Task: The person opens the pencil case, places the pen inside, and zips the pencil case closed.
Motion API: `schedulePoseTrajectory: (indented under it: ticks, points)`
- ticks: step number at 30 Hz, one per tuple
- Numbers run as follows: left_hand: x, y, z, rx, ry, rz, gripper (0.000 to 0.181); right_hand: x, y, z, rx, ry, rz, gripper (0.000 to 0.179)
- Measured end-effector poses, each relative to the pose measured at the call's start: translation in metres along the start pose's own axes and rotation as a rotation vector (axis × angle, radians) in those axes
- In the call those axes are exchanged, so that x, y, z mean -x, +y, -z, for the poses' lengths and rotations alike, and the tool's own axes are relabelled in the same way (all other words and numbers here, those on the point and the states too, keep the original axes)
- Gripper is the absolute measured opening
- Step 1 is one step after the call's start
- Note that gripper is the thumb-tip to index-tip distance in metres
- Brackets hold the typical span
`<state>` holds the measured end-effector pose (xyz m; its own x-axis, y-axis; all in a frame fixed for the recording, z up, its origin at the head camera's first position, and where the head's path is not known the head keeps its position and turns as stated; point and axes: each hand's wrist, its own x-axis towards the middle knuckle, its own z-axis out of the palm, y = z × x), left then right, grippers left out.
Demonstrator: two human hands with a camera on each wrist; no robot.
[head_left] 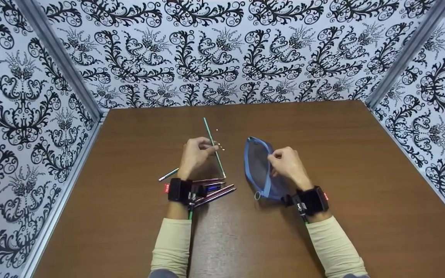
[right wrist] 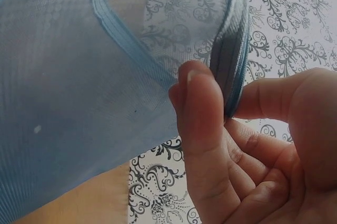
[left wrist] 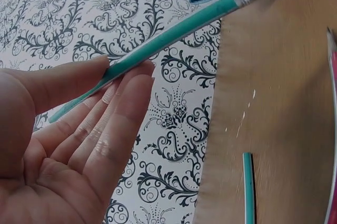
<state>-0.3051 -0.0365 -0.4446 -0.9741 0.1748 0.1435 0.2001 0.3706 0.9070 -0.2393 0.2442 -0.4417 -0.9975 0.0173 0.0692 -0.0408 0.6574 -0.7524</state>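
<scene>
My left hand [head_left: 197, 155] pinches a green pencil [head_left: 208, 129] between thumb and fingers, above the table left of the pouch. In the left wrist view the pencil [left wrist: 176, 34] slants up to the right, its silver ferrule and white eraser at the upper end. To the right, a blue mesh zip pouch [head_left: 247, 164] stands with its mouth wide apart. The thumb and fingers of my right hand [head_left: 290, 166] pinch the zippered edge of that mouth. Up close in the right wrist view, the see-through mesh [right wrist: 79, 113] spreads left of the fingers. No contents show inside the pouch.
Several pencils [head_left: 218, 194] lie loosely together on the wooden table [head_left: 323, 127], partly hidden by my left wrist. Another pencil [head_left: 168, 175] pokes out left of that wrist. Small white flecks [head_left: 223, 149] lie beyond the left hand. Patterned walls [head_left: 222, 50] enclose the table's back and sides.
</scene>
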Motion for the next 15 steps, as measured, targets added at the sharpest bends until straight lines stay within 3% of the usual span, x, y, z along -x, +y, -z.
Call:
schedulePoseTrajectory:
  ticks: [10, 15]
  points:
    - [-0.002, 0.002, -0.008, 0.125, -0.025, 0.041, 0.014, 0.0, 0.002, -0.001, 0.006, 0.002, -0.021, 0.025]
    - [-0.004, 0.002, -0.013, 0.108, -0.023, 0.041, 0.016, -0.001, 0.003, -0.001, 0.007, -0.002, -0.028, 0.024]
